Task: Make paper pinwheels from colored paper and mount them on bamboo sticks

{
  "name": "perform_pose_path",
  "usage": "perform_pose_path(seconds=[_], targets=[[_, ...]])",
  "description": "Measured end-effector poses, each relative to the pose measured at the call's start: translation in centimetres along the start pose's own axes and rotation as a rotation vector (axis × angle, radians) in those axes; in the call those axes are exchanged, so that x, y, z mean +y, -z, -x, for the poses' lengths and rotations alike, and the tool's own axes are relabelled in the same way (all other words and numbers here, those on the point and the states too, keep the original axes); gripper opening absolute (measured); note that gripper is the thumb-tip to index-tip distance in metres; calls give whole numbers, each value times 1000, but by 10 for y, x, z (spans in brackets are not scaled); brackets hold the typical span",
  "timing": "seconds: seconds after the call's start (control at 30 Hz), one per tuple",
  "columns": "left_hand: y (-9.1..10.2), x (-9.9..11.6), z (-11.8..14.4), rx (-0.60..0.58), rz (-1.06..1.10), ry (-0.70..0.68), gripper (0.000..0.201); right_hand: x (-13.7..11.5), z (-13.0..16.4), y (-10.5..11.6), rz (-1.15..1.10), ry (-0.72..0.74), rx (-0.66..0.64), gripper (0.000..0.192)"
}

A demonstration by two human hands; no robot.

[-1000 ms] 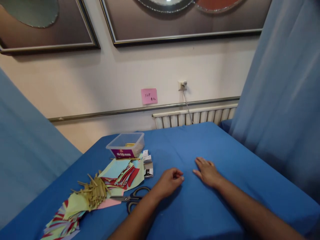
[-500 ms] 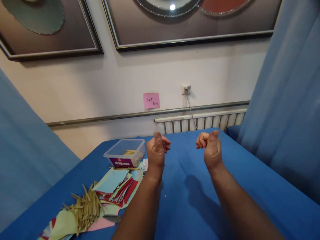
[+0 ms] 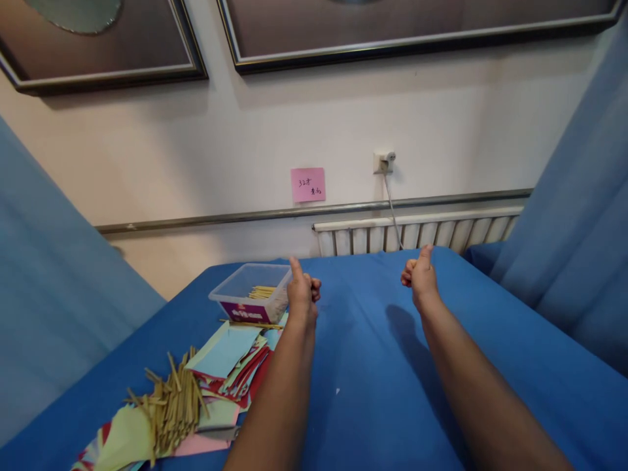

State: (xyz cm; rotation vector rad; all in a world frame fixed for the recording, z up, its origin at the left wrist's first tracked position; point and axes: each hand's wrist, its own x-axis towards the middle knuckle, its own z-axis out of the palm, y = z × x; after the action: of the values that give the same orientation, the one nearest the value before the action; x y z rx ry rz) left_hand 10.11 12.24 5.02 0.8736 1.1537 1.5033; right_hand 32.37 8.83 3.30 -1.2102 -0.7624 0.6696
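My left hand (image 3: 300,289) is raised above the blue-covered table, thumb pointing up and fingers curled in, with nothing seen in it. To its left stands a clear plastic box (image 3: 245,278) with a purple label and yellow sticks (image 3: 261,292) inside. My right hand (image 3: 422,276) is held up on the other side in the same thumb-up fist, also holding nothing visible. It hovers over the blue cloth (image 3: 363,366), its shadow falling beneath. Beside my left forearm lies a stack of coloured paper (image 3: 228,353), light blue on top with red and green sheets.
A heap of thin tan sticks (image 3: 176,405) rests on more coloured paper at the front left, near a grey blade-like tool (image 3: 218,432). Behind the table are a radiator (image 3: 377,237), a cord (image 3: 391,203) and a wall rail (image 3: 235,216). Blue curtains (image 3: 564,248) hang at both sides.
Both hands have moved forward, away from me, and slightly farther apart, still in thumb-up fists. The view has tilted down a little. The box, sticks and paper stay put.
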Motion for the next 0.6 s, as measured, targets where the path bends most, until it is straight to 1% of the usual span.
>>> perform_pose_path(seconds=[0.1,0.4,0.6], targets=[[-1,2,3,-25,-6,0,67,5,-1,0,-42,-63,49,68],[-4,1,11,-70,-66,-28,64,3,7,-1,-4,-12,-12,69],[-5,-1,10,-62,-66,-19,65,3,9,-3,1,-9,-23,70]])
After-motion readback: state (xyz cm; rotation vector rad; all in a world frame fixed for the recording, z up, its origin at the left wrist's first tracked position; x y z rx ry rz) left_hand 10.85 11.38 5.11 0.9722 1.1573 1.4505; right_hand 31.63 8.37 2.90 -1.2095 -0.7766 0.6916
